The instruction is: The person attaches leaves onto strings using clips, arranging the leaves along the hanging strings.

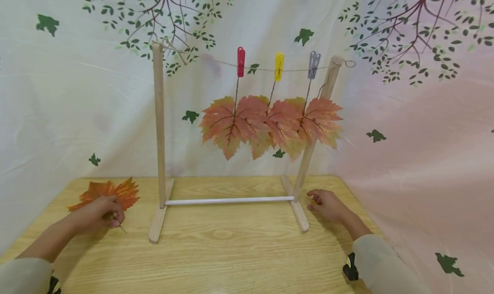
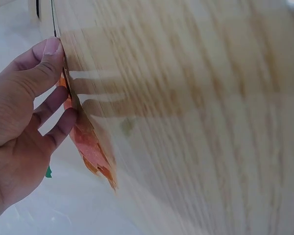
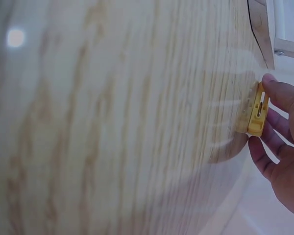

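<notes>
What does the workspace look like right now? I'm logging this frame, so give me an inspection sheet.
Surface: wooden table, pale grain.
Job's things: loose orange leaf at left; yellow clip at right.
Clutter: nothing seen.
Grips: left hand pinches the leaf's stem; right hand holds the yellow clip against the table.
Cables: string between the posts of the wooden rack; three clips hold three hung leaves.
Surroundings: leaf-print backdrop.

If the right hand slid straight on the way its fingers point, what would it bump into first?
Probably the wooden foot of the rack, just left of the right hand, which holds a yellow peg; depth is unclear.
</notes>
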`<state>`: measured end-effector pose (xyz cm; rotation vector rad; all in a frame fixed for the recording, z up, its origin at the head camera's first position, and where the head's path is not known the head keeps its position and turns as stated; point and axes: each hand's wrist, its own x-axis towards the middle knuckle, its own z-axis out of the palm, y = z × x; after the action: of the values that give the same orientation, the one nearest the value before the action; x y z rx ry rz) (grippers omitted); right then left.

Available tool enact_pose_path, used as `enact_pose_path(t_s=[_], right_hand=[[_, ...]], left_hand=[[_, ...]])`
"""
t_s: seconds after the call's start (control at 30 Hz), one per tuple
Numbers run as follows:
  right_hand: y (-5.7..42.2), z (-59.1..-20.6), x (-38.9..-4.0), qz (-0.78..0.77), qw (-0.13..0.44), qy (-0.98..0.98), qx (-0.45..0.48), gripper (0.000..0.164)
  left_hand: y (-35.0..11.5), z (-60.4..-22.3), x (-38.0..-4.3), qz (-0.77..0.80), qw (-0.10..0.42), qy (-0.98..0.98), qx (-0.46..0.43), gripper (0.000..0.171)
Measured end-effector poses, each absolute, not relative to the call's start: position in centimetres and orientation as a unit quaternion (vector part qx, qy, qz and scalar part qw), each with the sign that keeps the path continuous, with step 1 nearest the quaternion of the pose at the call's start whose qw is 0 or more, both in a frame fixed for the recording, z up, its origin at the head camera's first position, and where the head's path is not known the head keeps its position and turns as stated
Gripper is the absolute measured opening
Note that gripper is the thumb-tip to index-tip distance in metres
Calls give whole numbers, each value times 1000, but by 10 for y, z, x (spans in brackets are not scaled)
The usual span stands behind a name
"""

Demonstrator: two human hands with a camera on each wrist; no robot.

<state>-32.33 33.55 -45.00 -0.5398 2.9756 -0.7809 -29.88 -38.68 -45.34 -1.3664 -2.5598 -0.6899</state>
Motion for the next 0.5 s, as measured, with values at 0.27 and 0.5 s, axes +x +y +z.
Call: enact_pose_path(t_s=[0.27, 0.5], right_hand=[[338, -451, -325, -256, 12, 952, -168, 39], [340, -450, -323, -252, 9, 954, -165, 37]], left_hand=[[-380, -453, -299, -271, 67, -832, -479, 35], [-373, -446, -294, -321, 38, -853, -410, 24]])
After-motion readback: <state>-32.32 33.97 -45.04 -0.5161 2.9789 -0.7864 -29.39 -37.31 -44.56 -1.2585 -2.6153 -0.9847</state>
